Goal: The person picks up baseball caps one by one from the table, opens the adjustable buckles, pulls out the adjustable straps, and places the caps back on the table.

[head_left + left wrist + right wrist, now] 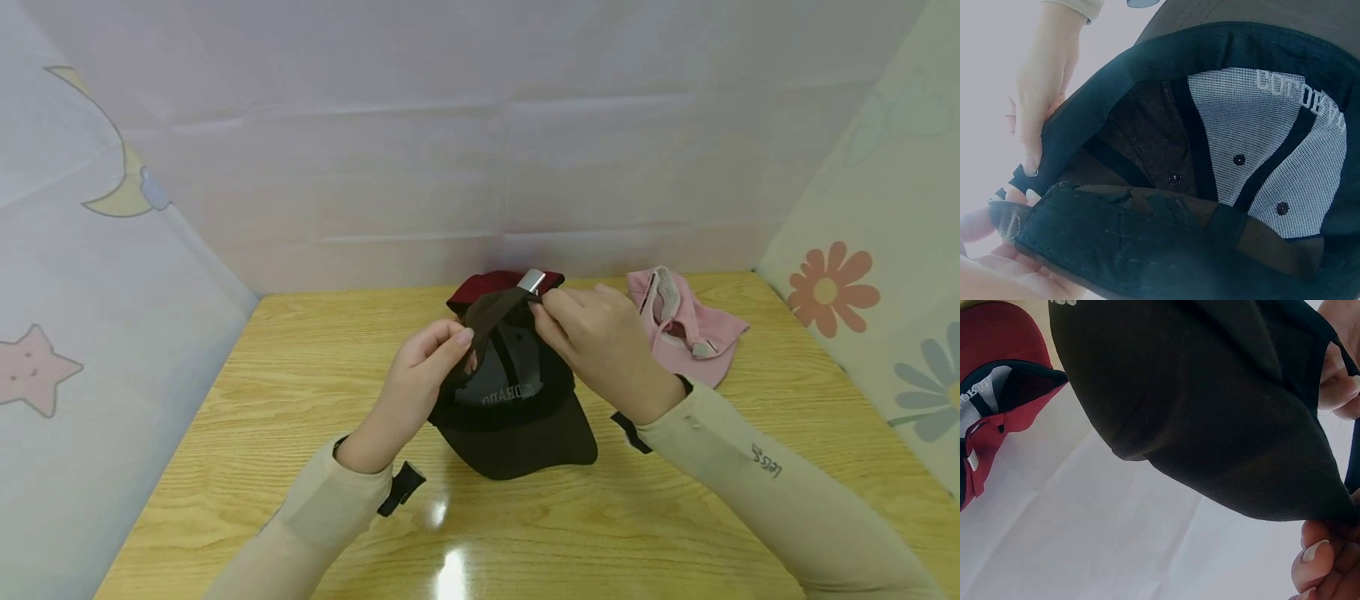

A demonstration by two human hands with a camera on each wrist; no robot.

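Your left hand (420,358), right hand (596,337) pinch dark cap (525,446) by rear edge (493,312), grip closed both sides; uneven pull could slip one side free.

A dark brown baseball cap (1141,122) is seen from inside, its rim (1110,240) held by the left hand (1007,272) and pinched farther up by the right hand (1038,103). Pale mesh panels (1238,115) are divided by black seam tape (1195,144), letters (1305,99) are shown beside the sweatband (1260,47), and the brim (1285,15) is cropped at the top.
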